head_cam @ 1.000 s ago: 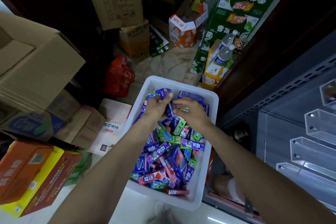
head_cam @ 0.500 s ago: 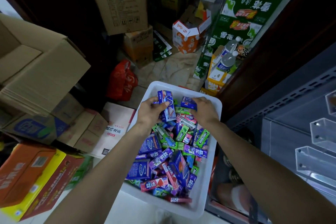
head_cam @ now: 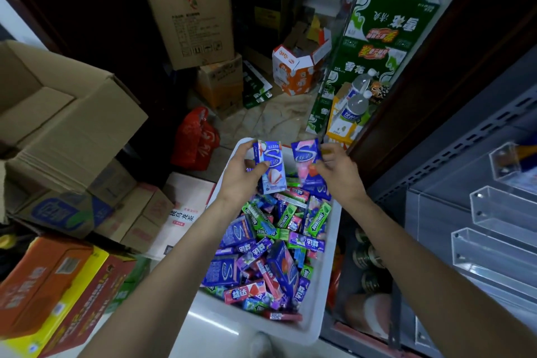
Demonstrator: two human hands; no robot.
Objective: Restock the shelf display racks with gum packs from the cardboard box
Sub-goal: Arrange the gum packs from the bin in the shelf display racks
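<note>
A white plastic bin point(head_cam: 328, 293) in front of me is heaped with several gum packs point(head_cam: 261, 259) in blue, purple, green and pink. My left hand point(head_cam: 242, 176) grips a blue-and-white gum pack point(head_cam: 271, 171) upright above the bin's far end. My right hand point(head_cam: 338, 174) pinches a blue-and-pink gum pack point(head_cam: 307, 158) beside it. The two packs are held close together, faces towards me. Clear acrylic display racks point(head_cam: 494, 229) are fixed to the grey shelf on the right.
Open brown cardboard boxes point(head_cam: 66, 131) stack up on the left, above orange and red cartons point(head_cam: 52, 288). A red bag point(head_cam: 197, 139), more cartons and green drink cases point(head_cam: 374, 46) crowd the floor beyond the bin. Cans point(head_cam: 367, 259) sit on the low shelf at right.
Both hands have risen out of the heap, each lifting one pack clear of the bin. The view has tilted up slightly.
</note>
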